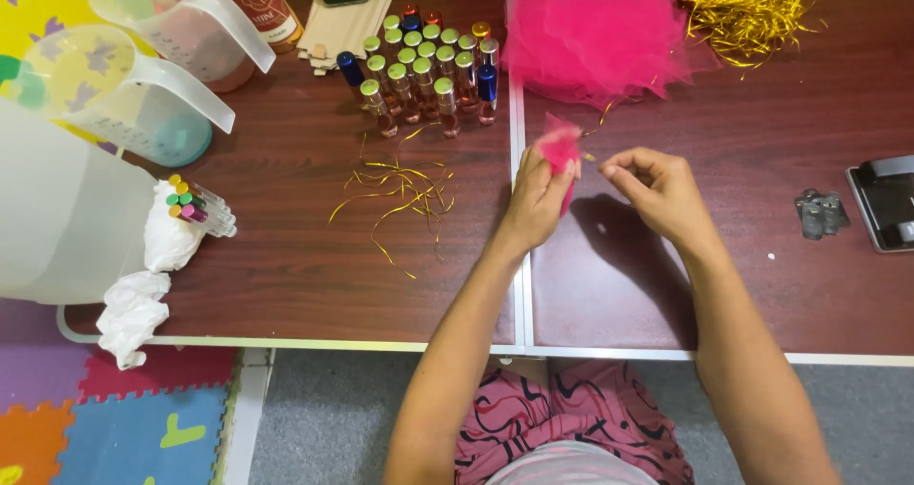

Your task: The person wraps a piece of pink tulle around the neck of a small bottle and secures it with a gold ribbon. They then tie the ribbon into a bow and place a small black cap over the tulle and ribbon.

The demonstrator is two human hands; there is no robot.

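Pinched between the thumb and fingers of the left hand (pixel 538 195) is a small pink mesh pouch (pixel 560 152), its gathered top poking up above the fingertips and a narrow strip of the same pink hanging down past the palm toward six o'clock, so its long axis runs roughly twelve to six. At about three o'clock from the pouch, and just beside it, the right hand (pixel 657 190) has its thumb and forefinger closed together on a thin gold strand (pixel 590 157) that bridges the small gap between the two hands; the strand is too fine to say how far it goes into the pouch. Both hands sit over the seam of the dark brown table (pixel 314 285), with the left hand the nearer to the pouch since it is the one gripping it. At twelve o'clock lies a heap of pink mesh (pixel 590 33), at one o'clock a tangle of gold tinsel (pixel 747 9). At nine o'clock loose gold strands (pixel 400 185) are scattered, and at eleven o'clock small capped bottles (pixel 424 66) stand in a cluster.
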